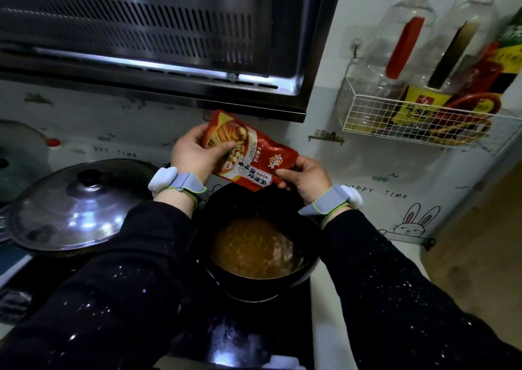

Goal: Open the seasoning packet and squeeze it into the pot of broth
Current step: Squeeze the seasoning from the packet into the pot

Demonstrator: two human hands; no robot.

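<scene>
Above and behind my grip hangs the wide dark steel range hood [152, 39] with its slotted vents. Off to the left of my left hand, lower down, a big wok sits covered by a domed shiny metal lid [73, 203] with a black knob, so I cannot tell what is inside it. Directly beneath what I am holding stands the round black pot [306, 268] on the black glass cooktop [254, 327], and it holds an orange-brown broth [254, 247] that fills the lower part of it, with pale strands showing on the surface. Up and to the right of my right hand, a white wire basket rack [418, 124] is fixed to the wall; standing in it are a clear plastic bottle with a red handle and cap [401, 39], which looks nearly empty, a second clear bottle with a yellow label [452, 59], and further bottles too crowded to tell apart. Between my hands, just above the pot's far rim, is the flat red foil seasoning packet [248, 155] printed with food pictures and white label text, tilted down to the right, its seal looking unbroken. My left hand [195, 155] clamps the packet's upper left end, thumb across the front. My right hand [305, 177] pinches the lower right corner between thumb and fingers.
</scene>
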